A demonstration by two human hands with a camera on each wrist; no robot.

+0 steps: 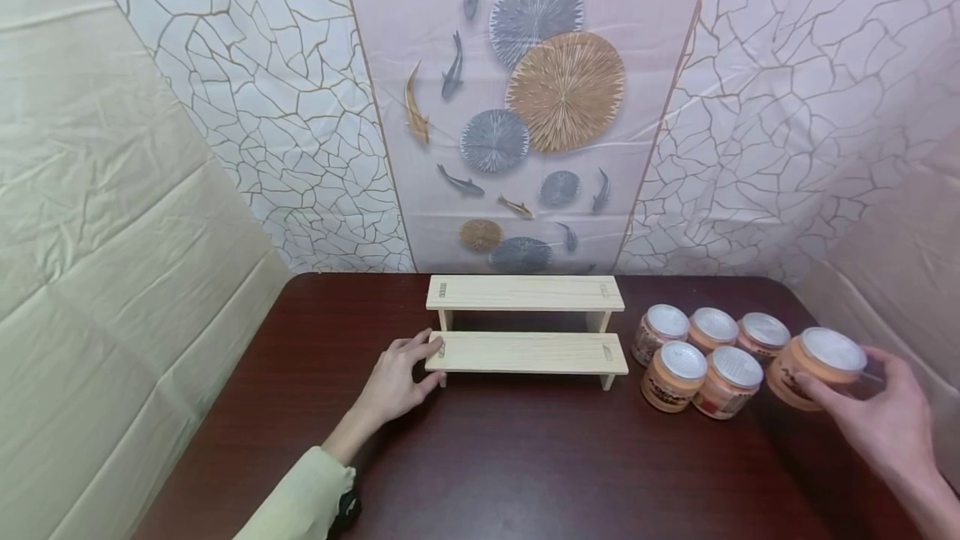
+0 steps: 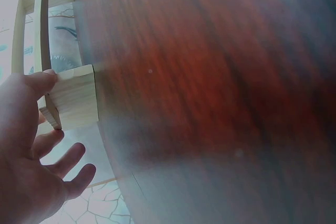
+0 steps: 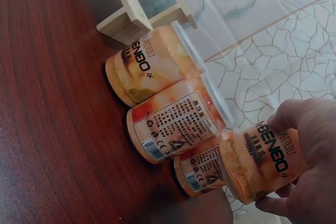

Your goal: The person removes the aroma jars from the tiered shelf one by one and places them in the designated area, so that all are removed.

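Observation:
A two-step wooden shelf (image 1: 525, 352) stands at the middle of the table. My left hand (image 1: 393, 382) grips the left end of its lower step, thumb at the front edge and fingertips over the board; the left wrist view shows the other fingers spread free. At the right, my right hand (image 1: 885, 407) holds an orange jar (image 1: 813, 367) with a silvery-white lid, fingers and thumb round its side. In the right wrist view this held jar (image 3: 257, 161) shows dark lettering and is tilted. It overlaps one of the several similar jars (image 1: 726, 386) standing in two rows.
The dark red-brown table (image 1: 525, 457) runs up to a patterned cloth backdrop (image 1: 487, 215). Beige cloth (image 1: 127, 290) hangs along the left side, with more cloth (image 1: 900, 273) at the right. The grouped jars stand just right of the shelf.

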